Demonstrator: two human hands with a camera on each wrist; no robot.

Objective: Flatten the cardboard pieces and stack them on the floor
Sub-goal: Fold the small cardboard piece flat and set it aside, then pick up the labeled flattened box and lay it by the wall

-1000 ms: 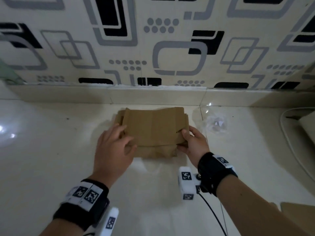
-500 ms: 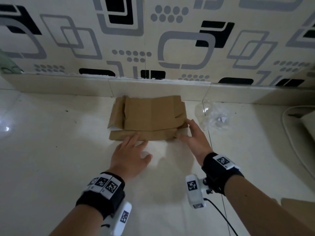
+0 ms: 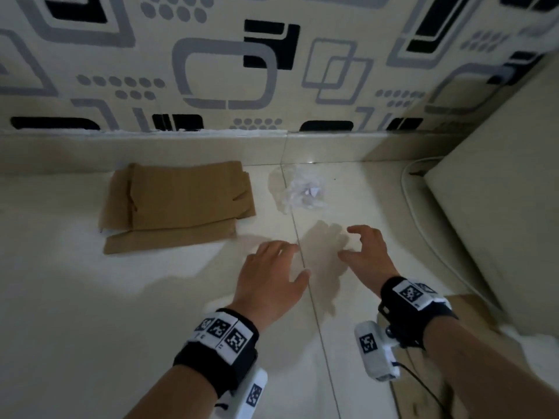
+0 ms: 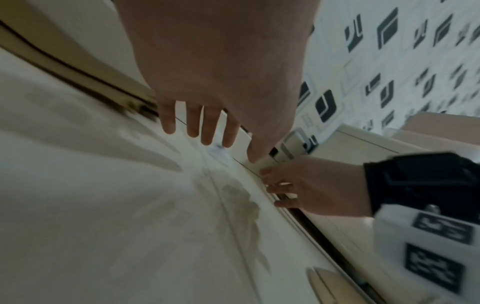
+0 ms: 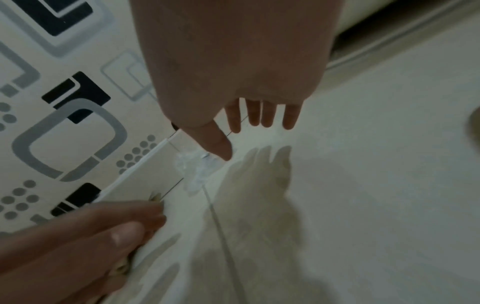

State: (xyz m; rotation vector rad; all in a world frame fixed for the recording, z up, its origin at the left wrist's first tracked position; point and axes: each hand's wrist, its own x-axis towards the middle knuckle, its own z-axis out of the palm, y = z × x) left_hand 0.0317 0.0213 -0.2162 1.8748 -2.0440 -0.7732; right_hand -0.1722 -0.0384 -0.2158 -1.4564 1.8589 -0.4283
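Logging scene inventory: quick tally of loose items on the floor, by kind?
Flattened cardboard stacks: 1 (sheet count inside not countable)
Other cardboard pieces: 1, lower right, partly hidden
Crumpled clear plastic wraps: 1
White cables: 1
Total: 4

Dim indoor light; soft hand shadows on glossy floor (image 3: 90, 297); wrist views motion-blurred.

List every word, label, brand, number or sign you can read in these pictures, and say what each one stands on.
No readable text anywhere.
Left wristband: black-and-white square marker codes, no words; tiny marks beside them too small to read.
Right wristband: the same kind of marker codes, no letters or numbers legible.
Cardboard stack: plain brown, no print visible.
Wall: grey and black shapes and dots only, no writing.
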